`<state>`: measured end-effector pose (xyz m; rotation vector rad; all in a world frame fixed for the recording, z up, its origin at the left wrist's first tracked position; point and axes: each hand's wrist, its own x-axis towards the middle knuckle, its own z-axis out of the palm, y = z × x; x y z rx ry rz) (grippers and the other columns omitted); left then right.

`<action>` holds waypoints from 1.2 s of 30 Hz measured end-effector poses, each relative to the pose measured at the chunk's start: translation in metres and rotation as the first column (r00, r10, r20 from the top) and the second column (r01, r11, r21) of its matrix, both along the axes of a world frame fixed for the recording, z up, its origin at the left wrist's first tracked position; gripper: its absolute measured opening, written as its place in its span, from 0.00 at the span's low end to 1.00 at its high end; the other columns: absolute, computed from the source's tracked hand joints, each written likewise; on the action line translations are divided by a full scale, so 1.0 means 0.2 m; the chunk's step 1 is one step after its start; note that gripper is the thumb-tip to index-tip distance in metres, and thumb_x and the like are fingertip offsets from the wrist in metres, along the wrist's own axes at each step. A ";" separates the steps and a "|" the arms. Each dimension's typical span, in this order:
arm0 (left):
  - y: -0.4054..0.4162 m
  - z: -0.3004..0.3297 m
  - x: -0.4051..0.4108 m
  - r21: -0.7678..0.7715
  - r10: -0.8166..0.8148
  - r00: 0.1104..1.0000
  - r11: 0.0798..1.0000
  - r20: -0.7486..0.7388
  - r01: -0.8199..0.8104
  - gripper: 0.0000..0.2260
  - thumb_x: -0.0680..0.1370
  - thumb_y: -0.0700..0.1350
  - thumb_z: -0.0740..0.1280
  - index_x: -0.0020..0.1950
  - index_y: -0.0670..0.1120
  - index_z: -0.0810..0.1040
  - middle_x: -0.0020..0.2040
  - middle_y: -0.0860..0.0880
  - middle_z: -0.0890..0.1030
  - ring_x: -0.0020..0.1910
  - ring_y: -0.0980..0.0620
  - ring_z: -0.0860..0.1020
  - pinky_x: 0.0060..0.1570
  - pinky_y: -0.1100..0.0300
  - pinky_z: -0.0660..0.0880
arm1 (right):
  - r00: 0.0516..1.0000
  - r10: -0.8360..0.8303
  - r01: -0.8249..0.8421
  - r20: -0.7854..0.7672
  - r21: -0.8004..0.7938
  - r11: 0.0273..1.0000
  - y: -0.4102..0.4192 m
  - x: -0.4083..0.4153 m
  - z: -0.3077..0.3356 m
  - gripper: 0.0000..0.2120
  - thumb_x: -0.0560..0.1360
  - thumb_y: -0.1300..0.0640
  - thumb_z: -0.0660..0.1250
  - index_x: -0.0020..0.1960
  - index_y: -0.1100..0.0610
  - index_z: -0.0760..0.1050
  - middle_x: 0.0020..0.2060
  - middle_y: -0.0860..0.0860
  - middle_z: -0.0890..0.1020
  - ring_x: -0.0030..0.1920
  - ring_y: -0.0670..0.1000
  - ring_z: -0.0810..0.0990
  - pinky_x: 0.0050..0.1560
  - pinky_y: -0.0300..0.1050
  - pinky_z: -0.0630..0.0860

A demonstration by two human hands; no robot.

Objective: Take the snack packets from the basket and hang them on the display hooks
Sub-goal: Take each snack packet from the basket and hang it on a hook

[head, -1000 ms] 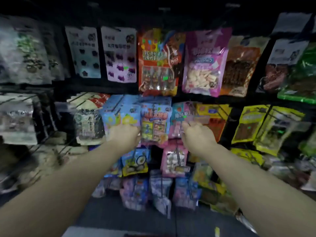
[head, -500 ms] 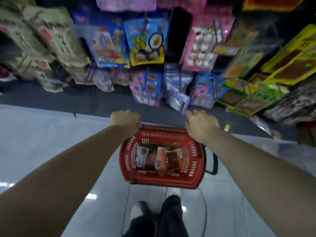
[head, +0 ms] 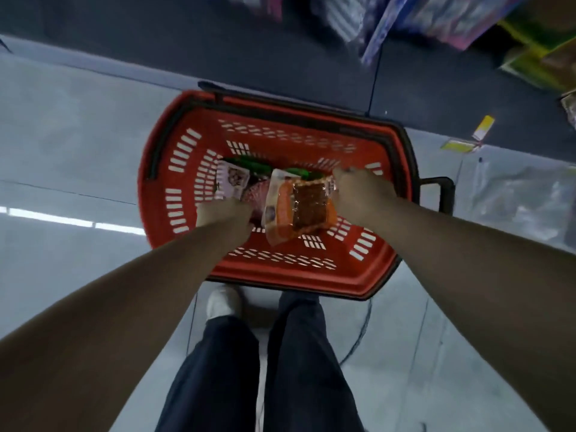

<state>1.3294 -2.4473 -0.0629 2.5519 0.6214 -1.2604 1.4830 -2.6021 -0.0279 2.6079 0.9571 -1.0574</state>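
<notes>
Head camera, looking straight down: a red plastic basket (head: 174,169) with slotted walls sits on a pale grey tiled floor (head: 78,126), and both bare forearms reach into it from below. The right hand (head: 361,194) is curled over the top right corner of an orange snack packet (head: 299,210) with a dark brown window, gripping it; the packet lies tilted near the middle of the basket, toward its right wall. The left hand (head: 223,218) is down inside the basket, at the near edge of a white and purple packet (head: 232,183) that lies toward the left wall; its fingers are hidden, so I cannot tell whether it is grasping anything. A pink packet (head: 257,194) and green packets (head: 249,166) show beneath and behind these two. Dark trousers (head: 261,369) and a white shoe (head: 223,302) stand just below the basket's near rim. Blurred hanging packets (head: 436,14) fill the top right corner, above a dark floor strip (head: 218,42).
</notes>
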 end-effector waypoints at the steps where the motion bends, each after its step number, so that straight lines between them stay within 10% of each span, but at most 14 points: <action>1: -0.02 -0.12 -0.02 -0.001 0.004 1.000 1.000 -0.021 -0.004 0.15 0.80 0.53 0.60 0.64 0.51 0.75 0.60 0.44 0.76 0.57 0.43 0.77 0.44 0.55 0.68 | 1.000 -0.002 0.002 -0.016 -0.002 1.000 -0.01 0.01 -0.15 0.17 0.78 0.57 0.59 0.67 0.56 0.67 0.59 0.58 0.77 0.57 0.60 0.76 0.47 0.49 0.70; 15: -0.11 -0.92 -0.11 -0.197 0.246 0.954 0.940 -0.171 -0.278 0.21 0.71 0.62 0.62 0.57 0.51 0.79 0.53 0.49 0.80 0.50 0.46 0.79 0.52 0.50 0.77 | 0.965 0.105 -0.102 -0.242 0.021 0.995 0.14 0.04 -1.18 0.24 0.76 0.54 0.67 0.71 0.55 0.66 0.67 0.57 0.69 0.65 0.60 0.70 0.64 0.48 0.70; 21: -0.05 -0.89 -0.12 -0.337 0.264 0.950 0.890 -0.168 -0.307 0.09 0.77 0.51 0.65 0.47 0.48 0.82 0.45 0.47 0.81 0.43 0.47 0.80 0.46 0.53 0.79 | 0.942 0.009 0.022 -0.334 0.088 0.996 0.15 0.06 -1.17 0.07 0.76 0.53 0.67 0.45 0.52 0.69 0.45 0.52 0.73 0.48 0.53 0.73 0.44 0.43 0.64; 26: -0.01 -0.83 -0.08 -0.482 0.639 0.706 0.535 -0.307 -0.694 0.08 0.74 0.52 0.70 0.48 0.49 0.79 0.47 0.49 0.82 0.48 0.51 0.79 0.52 0.57 0.75 | 0.814 -0.284 0.401 -0.507 0.137 0.906 0.08 0.09 -1.09 0.02 0.79 0.55 0.63 0.47 0.53 0.72 0.47 0.50 0.77 0.46 0.51 0.76 0.41 0.39 0.74; 28: 0.03 -0.79 -0.08 -0.465 0.767 0.549 0.373 -0.331 -0.803 0.19 0.68 0.52 0.74 0.53 0.44 0.78 0.55 0.45 0.81 0.57 0.46 0.78 0.59 0.52 0.74 | 0.716 -0.406 0.560 -0.568 0.121 0.820 0.06 0.11 -1.05 0.06 0.79 0.55 0.62 0.55 0.54 0.73 0.56 0.52 0.78 0.55 0.51 0.76 0.55 0.43 0.73; 33: 0.08 -0.71 -0.03 -0.648 0.865 0.244 -0.116 -0.438 -0.753 0.11 0.79 0.37 0.61 0.54 0.50 0.79 0.52 0.52 0.84 0.59 0.53 0.78 0.64 0.60 0.68 | 0.410 -0.621 0.854 -0.668 0.041 0.519 -0.02 0.07 -0.95 0.10 0.79 0.52 0.62 0.59 0.46 0.74 0.57 0.48 0.80 0.57 0.51 0.78 0.60 0.55 0.74; 36: 0.07 -0.74 0.00 -0.725 0.880 0.233 -0.163 -0.413 -0.670 0.12 0.77 0.39 0.66 0.59 0.48 0.78 0.50 0.50 0.84 0.55 0.51 0.80 0.52 0.59 0.77 | 0.278 -0.673 0.913 -0.685 -0.030 0.408 -0.06 0.01 -0.93 0.12 0.76 0.46 0.63 0.59 0.45 0.74 0.54 0.46 0.81 0.55 0.52 0.80 0.58 0.60 0.75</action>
